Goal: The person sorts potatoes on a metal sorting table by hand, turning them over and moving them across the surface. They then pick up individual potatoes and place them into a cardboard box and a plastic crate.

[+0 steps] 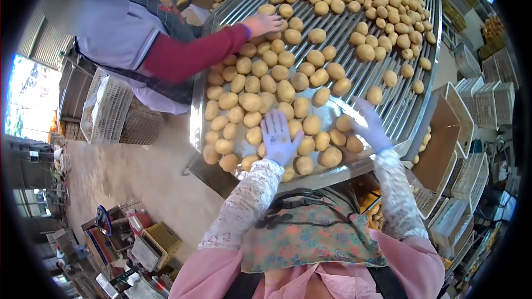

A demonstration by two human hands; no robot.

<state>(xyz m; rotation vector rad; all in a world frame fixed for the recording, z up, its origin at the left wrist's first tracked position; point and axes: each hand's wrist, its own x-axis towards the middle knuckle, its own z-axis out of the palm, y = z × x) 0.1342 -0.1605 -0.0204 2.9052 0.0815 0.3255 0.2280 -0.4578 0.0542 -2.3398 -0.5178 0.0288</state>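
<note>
Many tan potatoes point(268, 83) lie on a metal sorting table, most crowded at its near left end. My left hand point(280, 139), in a pale lilac glove, lies flat on the near potatoes with its fingers spread forward. My right hand point(372, 127), gloved alike, is at the right of this group, fingers stretched out beside a potato point(343, 122); no grip on it shows. Between my hands, several potatoes rest on the smooth metal plate point(334, 109). What lies under my left palm is hidden.
Ribbed metal rollers point(382, 115) carry more potatoes toward the back. A co-worker's hand point(262, 24) touches potatoes at the left edge. A cardboard box point(443, 138) and white plastic crates point(481, 102) stand at the right. Another crate point(108, 105) is behind the co-worker.
</note>
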